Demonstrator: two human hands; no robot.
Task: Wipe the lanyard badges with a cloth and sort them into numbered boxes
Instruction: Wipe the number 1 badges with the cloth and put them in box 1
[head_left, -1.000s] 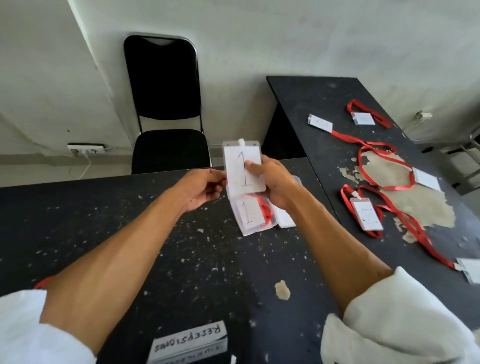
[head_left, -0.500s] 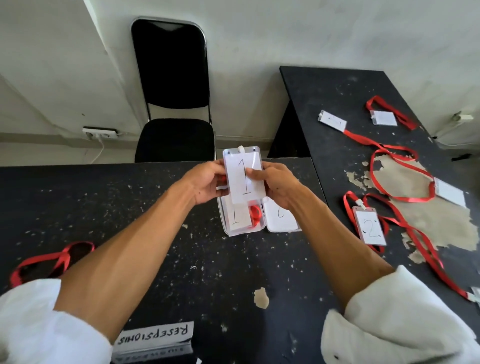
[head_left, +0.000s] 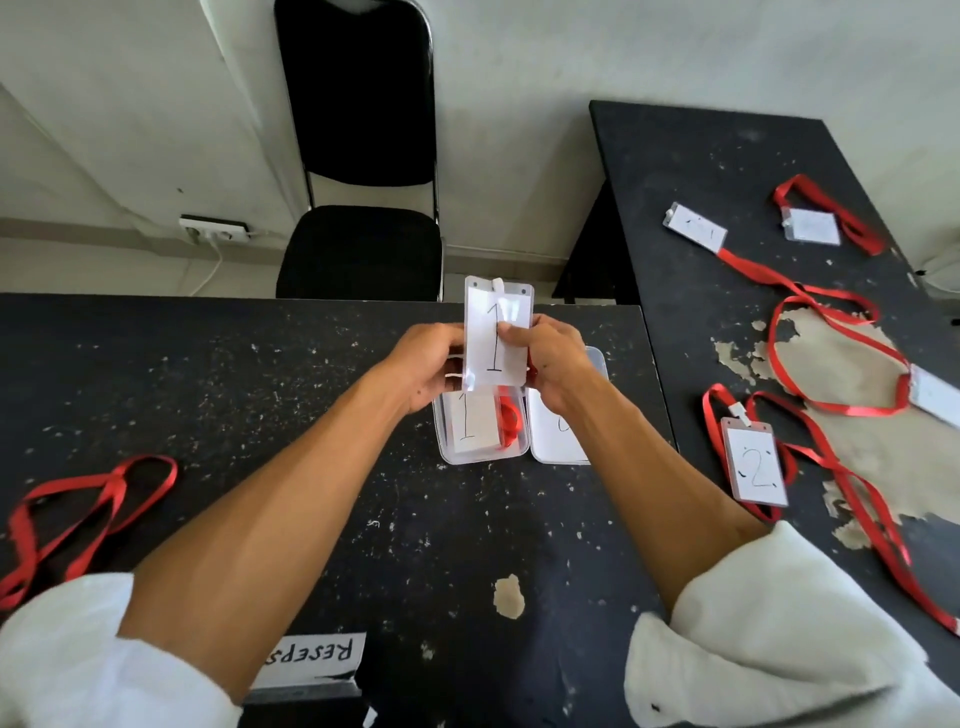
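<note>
Head view: both hands hold a badge marked 1 (head_left: 496, 338) upright above the black table (head_left: 260, 395). The left hand (head_left: 423, 364) curls its fingers round the badge's left edge, and the right hand (head_left: 553, 358) pinches the right edge with its thumb on the face. Just below lies a clear box (head_left: 483, 454) with a card marked 1 and a red strap inside, and a second box (head_left: 558, 439) touches it. A badge marked 2 (head_left: 754, 462) lies on the side table (head_left: 675, 171).
</note>
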